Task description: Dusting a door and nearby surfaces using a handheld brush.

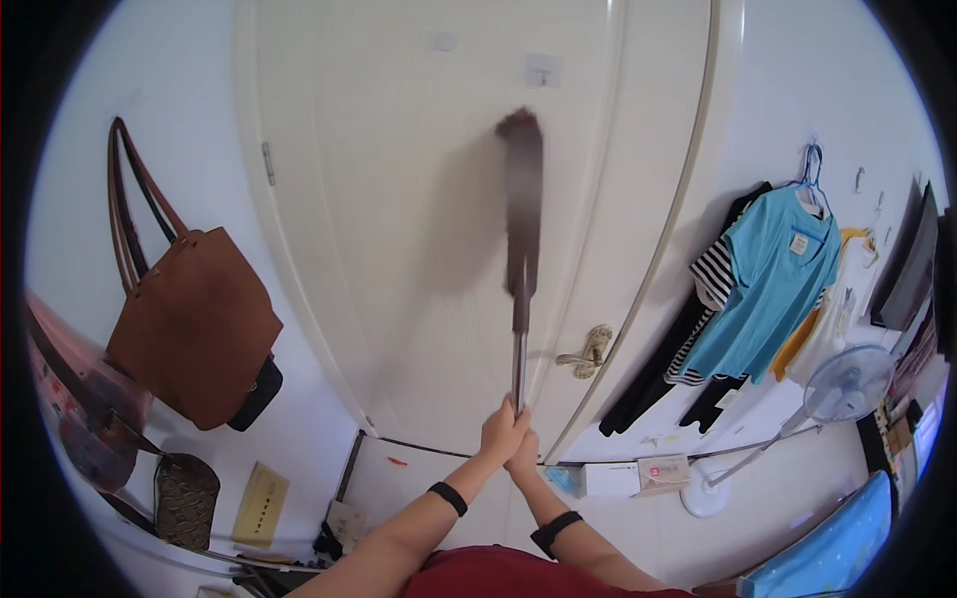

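Note:
A long-handled duster point(524, 199) with a flat, fuzzy brown head is raised upright in front of a cream door point(379, 249). Its head is slightly blurred, and whether it touches the door I cannot tell. My left hand point(502, 433) is wrapped round the metal handle point(519, 364). Just below and to the right, my right hand point(523, 455) is closed round the same handle, partly hidden by the left. Above the duster's tip, a clear adhesive hook point(542, 71) sticks to the door. An ornate door handle point(587, 353) is right of the duster.
On the left wall hangs a brown tote bag point(199, 319), with smaller bags below. Along the right wall hang a light-blue shirt point(776, 274) and other clothes. A standing fan point(847, 384) and a white box point(610, 479) stand on the floor point(429, 473) at right.

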Tool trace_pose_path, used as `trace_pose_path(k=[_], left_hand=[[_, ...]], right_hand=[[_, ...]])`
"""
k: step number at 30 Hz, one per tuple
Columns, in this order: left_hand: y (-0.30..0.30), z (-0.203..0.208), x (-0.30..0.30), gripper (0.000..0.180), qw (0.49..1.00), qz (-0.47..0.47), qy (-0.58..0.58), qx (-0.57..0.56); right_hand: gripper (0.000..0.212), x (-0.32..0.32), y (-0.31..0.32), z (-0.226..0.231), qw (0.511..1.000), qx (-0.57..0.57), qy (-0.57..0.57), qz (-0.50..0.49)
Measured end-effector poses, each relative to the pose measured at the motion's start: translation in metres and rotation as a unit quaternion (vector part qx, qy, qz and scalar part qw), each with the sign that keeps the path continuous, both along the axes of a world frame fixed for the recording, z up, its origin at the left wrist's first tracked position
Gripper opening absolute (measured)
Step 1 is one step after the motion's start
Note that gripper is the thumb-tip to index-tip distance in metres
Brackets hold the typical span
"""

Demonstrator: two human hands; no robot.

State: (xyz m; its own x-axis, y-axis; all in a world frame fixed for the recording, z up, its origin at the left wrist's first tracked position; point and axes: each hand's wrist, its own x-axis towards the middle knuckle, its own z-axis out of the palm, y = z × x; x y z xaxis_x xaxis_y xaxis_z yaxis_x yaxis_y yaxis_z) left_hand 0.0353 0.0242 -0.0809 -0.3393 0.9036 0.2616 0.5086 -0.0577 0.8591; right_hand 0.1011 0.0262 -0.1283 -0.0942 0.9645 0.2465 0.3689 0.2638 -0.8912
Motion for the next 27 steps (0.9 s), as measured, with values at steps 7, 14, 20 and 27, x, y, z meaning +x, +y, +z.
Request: trace_pose_path(k=[7, 14, 20, 27], left_hand=[[-0.025, 0.124, -0.102, 0.031, 0.976, 0.031, -0.096, 0.191], [-0.057, 0.1, -0.202, 0.035, 0.965, -0.034, -0.246, 0.084], [-0.051, 0.136, -0.184, 0.033, 0.955, -0.082, -0.26, 0.119], [-0.024, 0.173, -0.121, 0.045, 0.987, -0.064, 0.147, 0.001]], right_hand=[[0.035, -0.105, 0.007, 0.132, 0.994, 0.015, 0.005, 0.111], [0.034, -0.167, -0.035, 0.152, 0.984, -0.008, -0.089, 0.152], [0.03, -0.157, -0.026, 0.168, 0.991, 0.021, -0.097, 0.086], [0.026, -0.12, -0.025, 0.167, 0.98, 0.075, 0.184, 0.027]])
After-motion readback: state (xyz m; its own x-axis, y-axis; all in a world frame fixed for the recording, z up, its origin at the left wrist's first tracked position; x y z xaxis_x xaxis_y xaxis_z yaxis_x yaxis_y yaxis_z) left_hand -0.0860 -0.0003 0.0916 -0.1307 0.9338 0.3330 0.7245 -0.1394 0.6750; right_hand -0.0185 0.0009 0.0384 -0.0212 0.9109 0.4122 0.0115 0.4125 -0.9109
